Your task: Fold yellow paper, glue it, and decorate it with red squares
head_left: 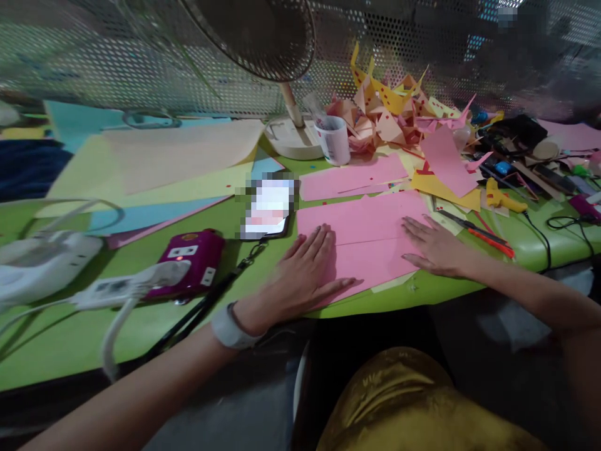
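A pink paper sheet with a crease or edge line across its middle lies on the green table near the front edge. My left hand rests flat on its left side, fingers stretched out, a grey watch band on the wrist. On the right side of the sheet my right hand lies flat with its fingers spread. Neither hand holds anything. Behind the sheet is another pink strip. A lit phone lies just beyond my left hand.
Left: a purple power box, plugs and cables, large paper sheets. Behind: a fan, a white cup, heaped paper scraps. Right: an orange-handled cutting tool, a yellow glue gun with a cord.
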### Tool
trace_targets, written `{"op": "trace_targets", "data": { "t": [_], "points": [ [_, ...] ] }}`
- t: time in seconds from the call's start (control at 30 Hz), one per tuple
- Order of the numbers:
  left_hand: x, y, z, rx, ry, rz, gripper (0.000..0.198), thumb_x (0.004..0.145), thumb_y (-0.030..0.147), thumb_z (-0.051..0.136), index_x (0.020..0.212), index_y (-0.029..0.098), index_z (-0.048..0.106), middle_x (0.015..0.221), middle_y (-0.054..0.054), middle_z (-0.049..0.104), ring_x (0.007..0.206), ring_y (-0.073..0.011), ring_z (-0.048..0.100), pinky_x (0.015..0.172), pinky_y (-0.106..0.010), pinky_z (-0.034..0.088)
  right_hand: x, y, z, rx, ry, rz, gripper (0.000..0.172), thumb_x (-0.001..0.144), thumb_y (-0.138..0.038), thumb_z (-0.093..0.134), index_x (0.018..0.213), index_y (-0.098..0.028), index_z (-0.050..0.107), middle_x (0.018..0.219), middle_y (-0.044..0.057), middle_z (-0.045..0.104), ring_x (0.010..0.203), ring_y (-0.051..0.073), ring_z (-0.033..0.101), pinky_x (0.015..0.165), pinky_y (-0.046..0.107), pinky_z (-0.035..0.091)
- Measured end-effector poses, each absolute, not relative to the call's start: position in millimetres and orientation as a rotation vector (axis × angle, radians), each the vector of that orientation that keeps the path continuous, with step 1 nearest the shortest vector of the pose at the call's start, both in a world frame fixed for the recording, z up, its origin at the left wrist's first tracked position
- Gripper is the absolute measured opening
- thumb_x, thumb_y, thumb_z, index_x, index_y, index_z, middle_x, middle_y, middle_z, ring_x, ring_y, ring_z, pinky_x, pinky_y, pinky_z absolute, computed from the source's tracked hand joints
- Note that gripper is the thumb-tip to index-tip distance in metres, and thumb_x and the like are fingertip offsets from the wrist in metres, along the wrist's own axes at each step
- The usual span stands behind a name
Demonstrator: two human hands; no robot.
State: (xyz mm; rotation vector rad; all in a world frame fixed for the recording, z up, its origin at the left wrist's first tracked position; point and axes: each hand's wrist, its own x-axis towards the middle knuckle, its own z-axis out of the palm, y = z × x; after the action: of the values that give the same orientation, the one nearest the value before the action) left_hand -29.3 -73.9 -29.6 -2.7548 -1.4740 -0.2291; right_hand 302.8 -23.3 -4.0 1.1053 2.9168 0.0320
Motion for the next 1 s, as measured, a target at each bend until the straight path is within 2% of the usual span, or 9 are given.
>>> {"op": "trace_targets", "data": {
  "t": [0.1,0.17,0.27,0.33,0.4,0.5,0.6,0.77,1.0],
  "points": [
    [-44.0,-78.9,-29.7,-2.741,-1.504,-0.247,0.096,0.095,0.074,0.026,0.156,-0.001,0.024,0.162,-0.030,0.031,0.154,-0.0391,0.025,0.122,-0.055,0.025,336.6,-29.1,-2.4,1.212,2.877,0.121,0.077,0.103,-0.058,0.026,0.154,-0.003,0.038,0.158,0.023,0.041,0.151,0.031,0.035,0.125,0.055,0.022],
    [-52.4,-79.8,-27.4,-2.786,-1.454,-0.243,0.082,0.098,0.067,0.026,0.155,0.008,0.033,0.161,-0.025,0.037,0.153,-0.0379,0.027,0.121,-0.056,0.027,348.6,-31.4,2.2,1.249,2.859,0.187,0.074,0.103,-0.056,0.028,0.150,-0.001,0.045,0.152,0.024,0.049,0.148,0.032,0.041,0.123,0.056,0.025],
    [-53.7,-74.9,-17.6,-2.814,-1.366,-0.291,0.061,0.102,0.057,0.028,0.147,0.022,0.050,0.156,-0.016,0.049,0.149,-0.0357,0.037,0.119,-0.057,0.031,343.6,-30.3,14.2,1.307,2.919,0.345,0.058,0.105,-0.041,0.033,0.138,0.000,0.058,0.140,0.025,0.061,0.137,0.033,0.053,0.118,0.055,0.032],
    [-44.2,-67.1,-7.5,-2.663,-1.466,-0.417,0.064,0.099,0.062,0.039,0.142,0.018,0.054,0.151,-0.020,0.052,0.143,-0.0372,0.045,0.115,-0.057,0.036,325.8,-25.9,22.2,1.301,3.024,0.469,0.045,0.104,-0.029,0.036,0.126,-0.003,0.066,0.131,0.024,0.067,0.124,0.032,0.061,0.108,0.051,0.041],
    [-29.6,-56.9,3.0,-2.678,-1.420,-0.466,0.052,0.101,0.052,0.042,0.132,0.015,0.061,0.143,-0.019,0.060,0.129,-0.0344,0.058,0.106,-0.053,0.047,301.6,-18.7,26.2,1.168,3.133,0.515,0.035,0.103,-0.023,0.041,0.113,-0.008,0.071,0.118,0.020,0.072,0.107,0.028,0.065,0.094,0.045,0.047],
    [-10.5,-41.6,13.3,-2.807,-1.280,-0.391,0.033,0.104,0.032,0.042,0.115,0.016,0.069,0.119,-0.014,0.072,0.109,-0.0277,0.067,0.093,-0.044,0.055,268.2,-5.3,22.3,0.845,3.195,0.432,0.024,0.102,-0.022,0.049,0.106,-0.010,0.070,0.107,0.015,0.072,0.094,0.024,0.063,0.081,0.038,0.047],
    [-5.1,-32.6,13.9,-2.901,-1.146,-0.336,0.028,0.102,0.021,0.043,0.105,0.017,0.071,0.104,-0.011,0.074,0.096,-0.0226,0.068,0.087,-0.039,0.057,251.6,4.6,13.1,0.694,3.132,0.363,0.017,0.100,-0.017,0.054,0.103,-0.010,0.069,0.101,0.013,0.071,0.090,0.022,0.060,0.077,0.035,0.043],
    [-13.9,-34.8,9.2,-2.892,-1.031,-0.264,0.029,0.101,0.014,0.040,0.107,0.014,0.069,0.106,-0.014,0.072,0.092,-0.0241,0.067,0.077,-0.038,0.058,253.0,4.2,5.8,0.579,3.094,0.511,0.021,0.098,-0.003,0.047,0.098,-0.009,0.067,0.095,0.013,0.067,0.087,0.021,0.056,0.073,0.035,0.040],
    [-17.4,-39.4,11.9,-2.879,-0.978,-0.158,0.034,0.102,0.012,0.035,0.114,0.013,0.066,0.111,-0.016,0.071,0.096,-0.0260,0.066,0.076,-0.039,0.058,256.6,0.3,3.9,0.545,3.138,0.573,0.022,0.096,0.000,0.045,0.101,-0.007,0.065,0.095,0.012,0.064,0.084,0.021,0.053,0.072,0.036,0.038]
  ]
}}
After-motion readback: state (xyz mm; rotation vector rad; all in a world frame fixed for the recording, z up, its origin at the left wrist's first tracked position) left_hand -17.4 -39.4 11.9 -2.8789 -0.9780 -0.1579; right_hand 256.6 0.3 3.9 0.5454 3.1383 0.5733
